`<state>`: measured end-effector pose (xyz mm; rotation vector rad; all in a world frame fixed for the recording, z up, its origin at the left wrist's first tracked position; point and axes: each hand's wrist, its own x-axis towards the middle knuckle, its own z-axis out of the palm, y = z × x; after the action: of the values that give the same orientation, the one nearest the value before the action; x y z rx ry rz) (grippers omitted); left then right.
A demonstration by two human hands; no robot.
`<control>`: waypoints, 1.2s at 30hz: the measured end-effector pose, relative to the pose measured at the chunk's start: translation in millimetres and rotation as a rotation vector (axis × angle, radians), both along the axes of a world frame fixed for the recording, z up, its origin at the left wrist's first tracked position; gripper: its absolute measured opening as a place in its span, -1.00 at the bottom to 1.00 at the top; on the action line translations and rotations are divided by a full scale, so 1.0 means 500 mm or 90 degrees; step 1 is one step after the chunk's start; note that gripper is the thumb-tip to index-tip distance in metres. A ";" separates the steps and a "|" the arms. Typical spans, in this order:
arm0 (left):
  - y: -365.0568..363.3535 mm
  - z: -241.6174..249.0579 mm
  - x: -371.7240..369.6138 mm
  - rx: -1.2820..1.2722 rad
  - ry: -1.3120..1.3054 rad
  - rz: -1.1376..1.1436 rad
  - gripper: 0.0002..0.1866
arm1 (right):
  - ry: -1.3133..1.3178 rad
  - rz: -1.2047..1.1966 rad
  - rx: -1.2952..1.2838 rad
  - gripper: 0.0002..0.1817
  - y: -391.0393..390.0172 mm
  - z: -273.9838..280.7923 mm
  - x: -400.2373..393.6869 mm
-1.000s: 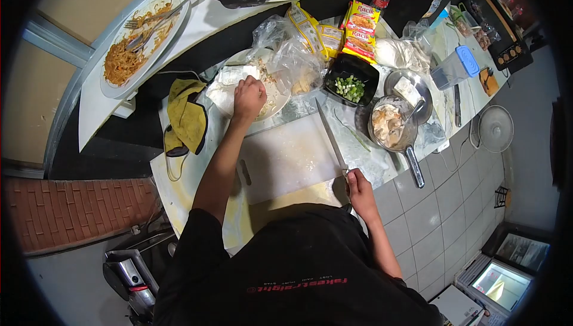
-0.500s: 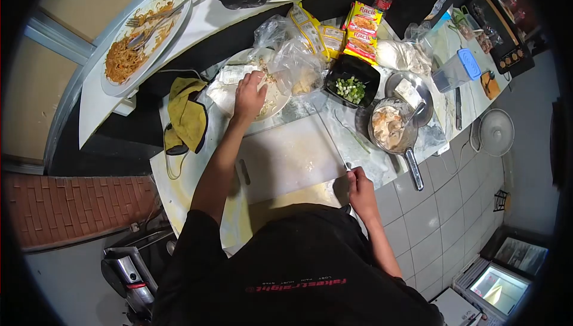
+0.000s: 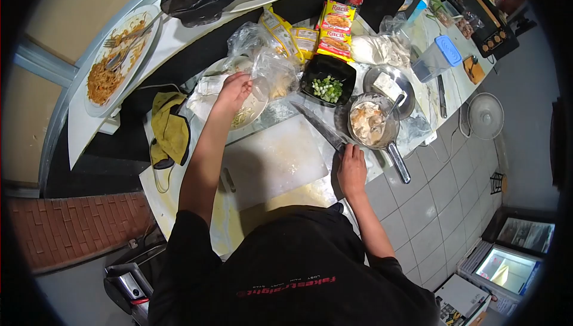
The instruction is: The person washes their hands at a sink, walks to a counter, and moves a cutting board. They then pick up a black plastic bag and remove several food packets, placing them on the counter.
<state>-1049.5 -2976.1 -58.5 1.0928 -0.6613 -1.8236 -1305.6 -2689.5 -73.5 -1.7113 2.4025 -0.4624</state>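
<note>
In the head view my right hand (image 3: 352,171) is closed round the handle of a kitchen knife (image 3: 322,127). Its blade slants away to the upper left, just past the right edge of the white cutting board (image 3: 277,156), flat side showing. My left hand (image 3: 234,91) hovers over a pale plate (image 3: 256,108) with small chopped bits on it. Its fingers are curled together; whatever they may hold is hidden. A white packet (image 3: 209,85) lies beside that hand, and a clear plastic bag (image 3: 276,69) is to its right. A black bowl (image 3: 310,90) holds chopped spring onion (image 3: 327,89).
Right of the knife stands a pan (image 3: 369,120) of creamy mixture, its handle (image 3: 399,162) over the counter edge. Yellow-red packets (image 3: 335,31) are behind the bowl. A yellow cloth (image 3: 169,124) lies left; a noodle plate (image 3: 116,69) is on the raised ledge. Another knife (image 3: 441,96) lies far right.
My left hand has lifted slightly from the plate and its fingers have curled in. The knife has turned so its broad side shows. The whole view has shifted a little.
</note>
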 end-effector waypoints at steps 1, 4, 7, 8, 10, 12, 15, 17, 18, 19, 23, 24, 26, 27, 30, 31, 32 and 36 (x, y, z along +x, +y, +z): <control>0.008 0.015 0.001 0.002 0.001 -0.004 -0.80 | 0.035 0.012 -0.014 -0.72 -0.003 -0.004 -0.001; 0.041 0.070 0.005 0.070 0.125 0.007 -0.85 | 0.080 0.031 -0.058 -0.72 -0.007 0.012 0.009; 0.077 0.096 0.017 0.044 0.202 0.013 -0.90 | 0.009 0.112 -0.125 -0.82 -0.004 0.067 0.028; 0.089 0.103 0.021 0.033 0.216 0.008 -0.91 | -0.033 0.128 -0.104 -0.83 -0.005 0.080 0.035; 0.118 0.128 0.017 0.019 0.231 0.005 -0.90 | -0.104 0.165 -0.095 -0.87 -0.011 0.094 0.045; 0.158 0.158 0.009 0.001 0.279 0.009 -0.89 | -0.179 0.185 -0.139 -0.81 -0.028 0.110 0.058; 0.206 0.160 0.007 0.015 0.284 -0.015 -0.87 | -0.346 0.234 -0.151 -0.60 -0.066 0.149 0.061; 0.245 0.171 -0.007 -0.019 0.206 -0.028 -0.72 | -0.614 0.157 -0.112 -0.57 -0.098 0.202 0.072; 0.261 0.173 -0.008 -0.062 0.191 -0.065 -0.64 | -0.610 0.154 -0.163 -0.52 -0.117 0.214 0.077; 0.276 0.175 -0.007 -0.105 0.174 -0.100 -0.56 | -0.606 0.152 -0.213 -0.46 -0.136 0.226 0.082; 0.314 0.190 -0.009 -0.132 0.064 -0.121 -0.51 | -0.507 0.198 -0.301 -0.26 -0.213 0.237 0.090; 0.318 0.189 -0.010 -0.142 0.046 -0.120 -0.55 | -0.508 0.202 -0.304 -0.26 -0.226 0.241 0.092; 0.328 0.194 -0.012 -0.178 -0.017 -0.119 -0.58 | -0.417 0.217 -0.273 -0.30 -0.247 0.243 0.100; 0.332 0.197 -0.013 -0.212 -0.079 -0.121 -0.62 | -0.418 0.221 -0.272 -0.30 -0.261 0.244 0.101; 0.331 0.185 -0.005 -0.284 -0.172 -0.133 -0.72 | -0.438 0.211 -0.202 -0.64 -0.307 0.216 0.094; 0.329 0.177 -0.001 -0.312 -0.201 -0.134 -0.74 | -0.438 0.216 -0.202 -0.64 -0.317 0.196 0.085; 0.331 0.176 0.000 -0.328 -0.228 -0.105 -0.77 | -0.468 0.225 -0.189 -0.69 -0.322 0.194 0.081; 0.315 0.176 0.027 -0.315 -0.260 -0.068 -0.78 | -0.619 0.217 -0.162 -0.88 -0.330 0.181 0.077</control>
<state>-1035.9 -2818.7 29.4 1.1043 -1.3522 -1.4105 -1266.9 -2854.4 16.8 -1.4228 1.3793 -1.2253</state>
